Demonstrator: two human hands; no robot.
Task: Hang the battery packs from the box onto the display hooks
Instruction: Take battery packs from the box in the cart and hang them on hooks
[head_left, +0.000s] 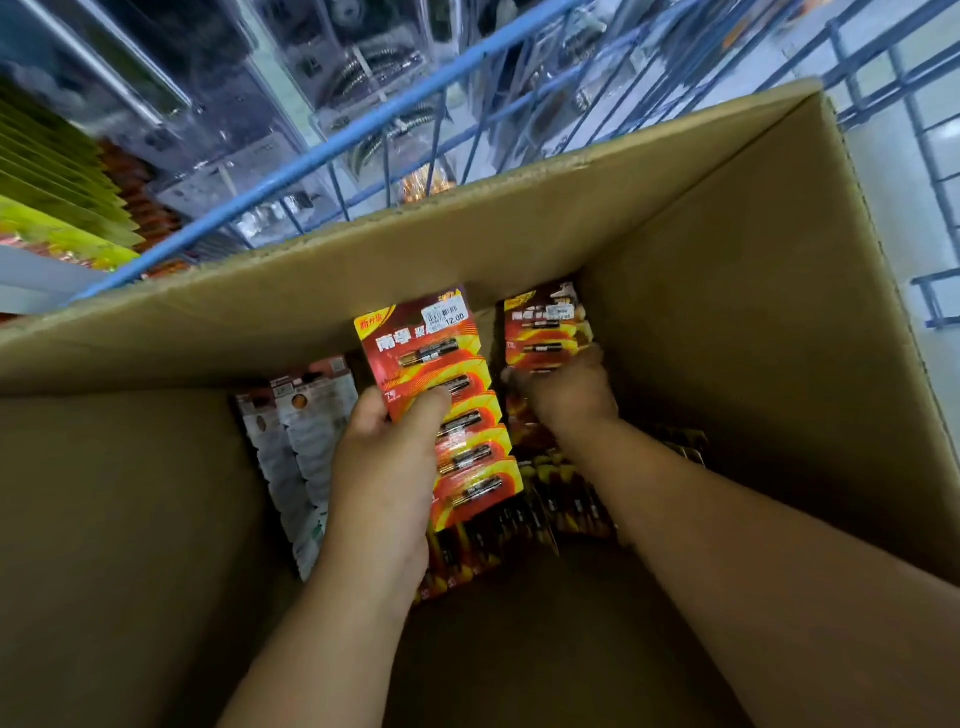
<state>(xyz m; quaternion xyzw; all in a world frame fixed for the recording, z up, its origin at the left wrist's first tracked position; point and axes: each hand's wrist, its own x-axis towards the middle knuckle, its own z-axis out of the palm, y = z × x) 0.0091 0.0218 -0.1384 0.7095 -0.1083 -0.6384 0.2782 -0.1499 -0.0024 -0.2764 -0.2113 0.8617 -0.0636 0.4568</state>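
Both my arms reach down into a large cardboard box (727, 322). My left hand (384, 467) grips a red and yellow battery pack (447, 395) by its left edge, thumb across the front; the pack bears a white price sticker at the top. Deeper in the box, my right hand (571, 395) grips a second red battery pack (545, 325) by its lower part, near the far wall. More red battery packs (561, 509) lie stacked on the box floor beneath both hands. No display hooks can be made out clearly.
White-backed packs (306, 436) stand in a row at the box's left side. The box sits in a blue wire cart (332, 150). Beyond it are clear plastic display cases (363, 67) and green packaged goods (57, 192) on a shelf at left.
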